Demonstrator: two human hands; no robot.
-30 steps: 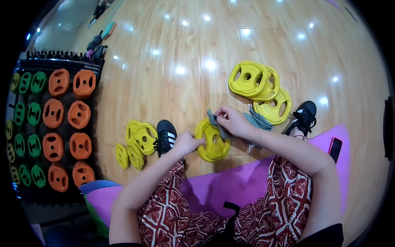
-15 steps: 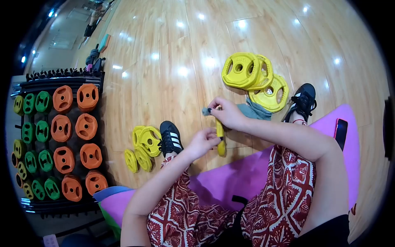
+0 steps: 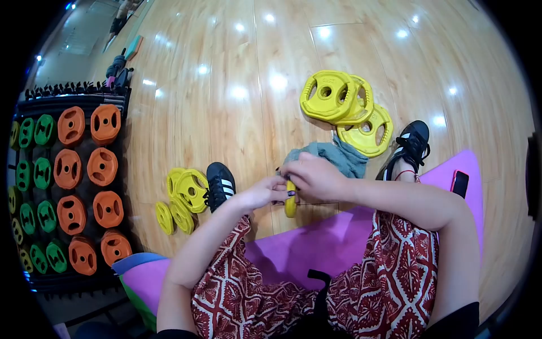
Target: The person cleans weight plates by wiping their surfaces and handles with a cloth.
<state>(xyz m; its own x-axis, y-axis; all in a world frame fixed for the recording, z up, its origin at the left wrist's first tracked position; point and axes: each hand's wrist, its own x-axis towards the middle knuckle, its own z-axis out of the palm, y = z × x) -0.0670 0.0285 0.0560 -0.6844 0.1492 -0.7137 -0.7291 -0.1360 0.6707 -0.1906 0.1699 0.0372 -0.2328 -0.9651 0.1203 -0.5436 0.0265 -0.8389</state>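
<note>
A small yellow weight plate (image 3: 291, 207) stands edge-on between my hands, just above or on the floor; I cannot tell which. My left hand (image 3: 264, 192) pinches it from the left side, thumb on the near face. At its upper rim, my right hand (image 3: 314, 176) is closed with the fingers bent down, and a grey cloth (image 3: 340, 157) bunches out behind them. The fingertips partly hide where cloth and plate meet. Beyond the cloth, several large yellow plates (image 3: 326, 96) lie in an overlapping pile. Smaller yellow plates (image 3: 191, 191) rest beside my left shoe (image 3: 221, 185).
On the left stands a rack of orange plates (image 3: 69, 168) and green plates (image 3: 42, 173). A purple mat (image 3: 305, 240) lies under my legs, with a phone (image 3: 460, 183) on its right part. My right shoe (image 3: 412, 145) is beside the large plates.
My right hand has come down and nearer to me, onto the plate's upper rim. More of the grey cloth shows behind it. The plate has shifted slightly left with my left hand.
</note>
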